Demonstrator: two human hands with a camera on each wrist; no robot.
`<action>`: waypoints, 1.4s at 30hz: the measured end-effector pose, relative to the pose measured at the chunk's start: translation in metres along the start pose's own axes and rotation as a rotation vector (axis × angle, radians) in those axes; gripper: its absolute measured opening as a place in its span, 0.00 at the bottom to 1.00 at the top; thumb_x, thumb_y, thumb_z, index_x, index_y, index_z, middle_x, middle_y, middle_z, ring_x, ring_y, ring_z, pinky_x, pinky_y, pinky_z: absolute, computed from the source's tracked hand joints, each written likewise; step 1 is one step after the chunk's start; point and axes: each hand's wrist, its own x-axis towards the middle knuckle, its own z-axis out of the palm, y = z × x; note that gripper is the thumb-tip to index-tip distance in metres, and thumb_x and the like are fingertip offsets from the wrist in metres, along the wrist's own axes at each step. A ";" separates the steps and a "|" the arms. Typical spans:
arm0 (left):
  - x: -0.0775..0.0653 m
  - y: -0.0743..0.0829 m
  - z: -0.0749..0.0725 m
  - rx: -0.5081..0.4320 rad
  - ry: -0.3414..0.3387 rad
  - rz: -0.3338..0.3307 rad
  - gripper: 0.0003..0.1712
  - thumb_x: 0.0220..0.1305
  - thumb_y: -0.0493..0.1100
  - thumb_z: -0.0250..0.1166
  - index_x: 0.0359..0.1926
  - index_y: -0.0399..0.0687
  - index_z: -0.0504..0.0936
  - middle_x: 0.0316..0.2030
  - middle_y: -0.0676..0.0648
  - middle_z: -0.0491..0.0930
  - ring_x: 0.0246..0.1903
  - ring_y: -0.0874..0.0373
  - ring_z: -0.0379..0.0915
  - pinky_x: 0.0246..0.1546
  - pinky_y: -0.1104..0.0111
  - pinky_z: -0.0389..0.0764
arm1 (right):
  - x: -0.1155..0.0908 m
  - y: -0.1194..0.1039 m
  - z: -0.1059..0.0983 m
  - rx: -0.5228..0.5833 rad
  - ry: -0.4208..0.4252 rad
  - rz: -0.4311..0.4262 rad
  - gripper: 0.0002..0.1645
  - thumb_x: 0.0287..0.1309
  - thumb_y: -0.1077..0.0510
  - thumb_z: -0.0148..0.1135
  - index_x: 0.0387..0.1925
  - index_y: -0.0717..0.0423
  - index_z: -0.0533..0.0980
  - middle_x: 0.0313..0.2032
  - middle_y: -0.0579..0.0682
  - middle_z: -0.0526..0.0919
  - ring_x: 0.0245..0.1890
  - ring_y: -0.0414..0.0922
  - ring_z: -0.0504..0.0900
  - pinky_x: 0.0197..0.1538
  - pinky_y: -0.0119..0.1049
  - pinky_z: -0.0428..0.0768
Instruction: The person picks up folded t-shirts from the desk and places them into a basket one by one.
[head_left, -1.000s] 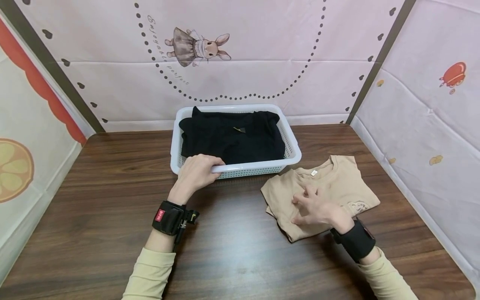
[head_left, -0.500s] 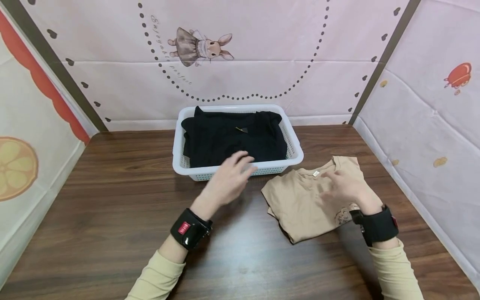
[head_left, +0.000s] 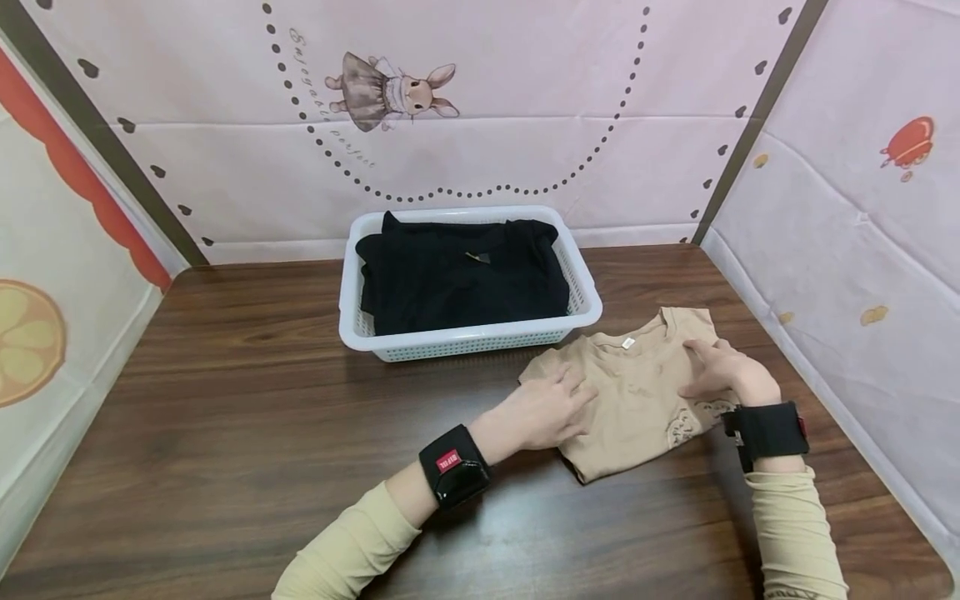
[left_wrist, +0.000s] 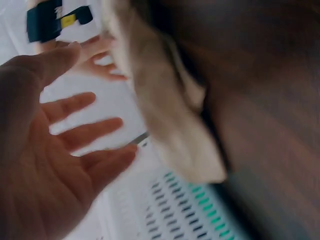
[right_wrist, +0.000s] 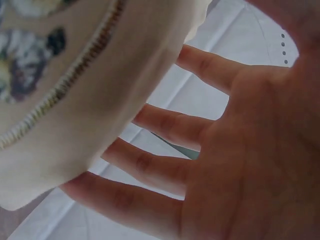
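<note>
A folded beige T-shirt point(head_left: 626, 412) with a printed patch and a white neck label lies on the right half of the table. My left hand point(head_left: 540, 408) is over its left side; the left wrist view shows the fingers extended and apart, with the shirt edge point(left_wrist: 165, 110) beyond them. At the shirt's right side is my right hand point(head_left: 720, 371). In the right wrist view its fingers point(right_wrist: 160, 165) are nearly straight, their tips hidden behind the shirt's edge, and the thumb stands away from the cloth.
Behind the shirt, a white plastic basket point(head_left: 480, 336) holds folded black clothing point(head_left: 465, 287) with a small tag. The basket's near right corner sits close to the shirt's neckline. Printed cloth walls point(head_left: 525, 150) border the brown wooden table point(head_left: 225, 433).
My left hand has let go of the basket rim and moved right and nearer, over the shirt. My right hand has shifted from the shirt's middle to its right side.
</note>
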 end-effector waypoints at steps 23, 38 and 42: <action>-0.004 0.003 0.012 0.034 -0.094 -0.179 0.19 0.50 0.59 0.70 0.31 0.51 0.82 0.30 0.50 0.83 0.37 0.54 0.77 0.32 0.66 0.82 | 0.019 -0.005 0.015 -0.063 0.008 -0.002 0.57 0.47 0.39 0.68 0.67 0.67 0.53 0.56 0.80 0.54 0.49 0.75 0.70 0.46 0.60 0.75; -0.016 0.003 0.004 0.020 -0.155 -0.231 0.21 0.46 0.55 0.74 0.37 0.49 0.81 0.33 0.49 0.83 0.38 0.53 0.74 0.38 0.66 0.78 | 0.004 -0.036 0.016 -0.075 -0.013 -0.018 0.53 0.53 0.47 0.64 0.68 0.72 0.51 0.61 0.83 0.50 0.55 0.80 0.63 0.52 0.65 0.71; -0.027 -0.001 0.005 0.034 -0.124 -0.208 0.21 0.45 0.54 0.74 0.36 0.48 0.79 0.32 0.49 0.82 0.38 0.53 0.75 0.35 0.65 0.81 | 0.004 -0.044 0.019 -0.093 0.010 -0.035 0.52 0.51 0.47 0.66 0.67 0.71 0.53 0.60 0.83 0.53 0.54 0.81 0.63 0.52 0.66 0.71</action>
